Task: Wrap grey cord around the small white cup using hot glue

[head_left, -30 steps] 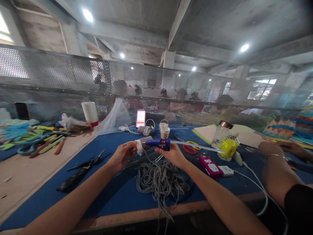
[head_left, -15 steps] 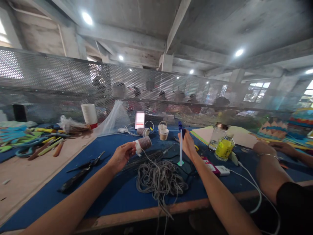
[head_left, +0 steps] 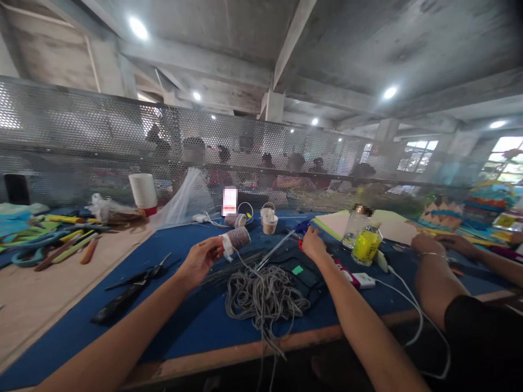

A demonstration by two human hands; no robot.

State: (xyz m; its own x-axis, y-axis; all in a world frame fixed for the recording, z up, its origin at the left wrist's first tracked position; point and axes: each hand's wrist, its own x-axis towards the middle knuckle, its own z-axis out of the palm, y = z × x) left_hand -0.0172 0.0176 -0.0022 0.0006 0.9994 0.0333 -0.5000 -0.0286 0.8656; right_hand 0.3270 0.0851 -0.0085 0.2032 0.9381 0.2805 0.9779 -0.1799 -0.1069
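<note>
My left hand (head_left: 202,259) is closed on a paper cup (head_left: 238,238) wound with grey cord, held tilted with its white rim towards my fingers. A strand runs from it down to a loose heap of grey cord (head_left: 267,299). My right hand (head_left: 314,245) has its fingers closed at a red handle (head_left: 301,245), which looks like that of scissors; the fingers hide most of it. Just beyond lies a blue glue gun (head_left: 302,226), its clear glue stick (head_left: 274,250) pointing towards the cord heap. A small green scrap (head_left: 297,270) lies between heap and hand.
Black pliers (head_left: 133,288) lie at left. Behind stand a small basket (head_left: 269,222), a lit phone (head_left: 229,201) and stacked paper cups (head_left: 143,191). A yellow bottle (head_left: 366,245), a power strip (head_left: 347,272) and white cable are at right, beside another person's arm (head_left: 435,277).
My right hand has let go of the glue gun, which has gone from upright to lying down, and has closed at the red handle. My left hand still holds the cord-wound cup.
</note>
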